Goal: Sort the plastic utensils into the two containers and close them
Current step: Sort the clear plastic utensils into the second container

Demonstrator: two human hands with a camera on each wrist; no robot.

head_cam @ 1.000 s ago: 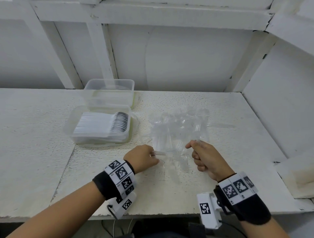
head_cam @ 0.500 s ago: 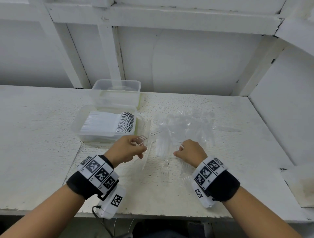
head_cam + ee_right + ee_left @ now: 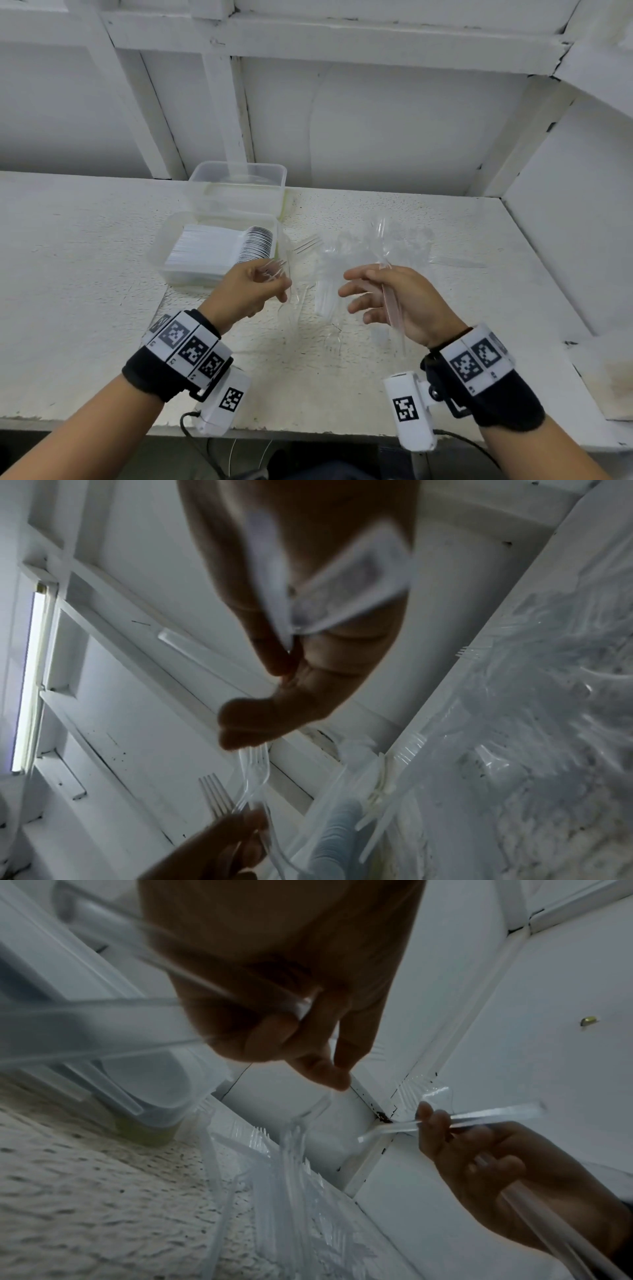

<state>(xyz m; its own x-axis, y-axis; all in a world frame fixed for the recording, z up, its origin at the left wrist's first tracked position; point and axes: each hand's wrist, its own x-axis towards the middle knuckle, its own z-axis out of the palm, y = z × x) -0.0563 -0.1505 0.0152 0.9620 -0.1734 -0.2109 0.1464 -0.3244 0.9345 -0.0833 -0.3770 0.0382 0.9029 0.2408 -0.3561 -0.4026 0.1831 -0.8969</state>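
A loose pile of clear plastic utensils [image 3: 373, 245] lies mid-table. My left hand [image 3: 270, 286] grips a few clear forks [image 3: 275, 267], tines pointing up and away; in the right wrist view these forks [image 3: 253, 767] stick up from that hand [image 3: 222, 842]. My right hand [image 3: 368, 296] hovers over the pile's near edge, palm turned left, holding clear utensil handles [image 3: 394, 308] along the palm; the left wrist view shows its fingers [image 3: 493, 1161] curled round them. The near container [image 3: 161, 253] holds stacked white spoons [image 3: 219, 250]. Behind it stands a clear container [image 3: 239, 178], lidless.
One clear fork [image 3: 308, 243] lies between the spoon container and the pile. White walls and beams close the back and right side. A pale flat piece [image 3: 606, 377] lies at the table's right front corner. The table's front edge [image 3: 308, 428] runs under my wrists.
My right hand has come up off the pile with clear utensils and turned its palm to the left. My left hand has kept its forks and risen slightly.
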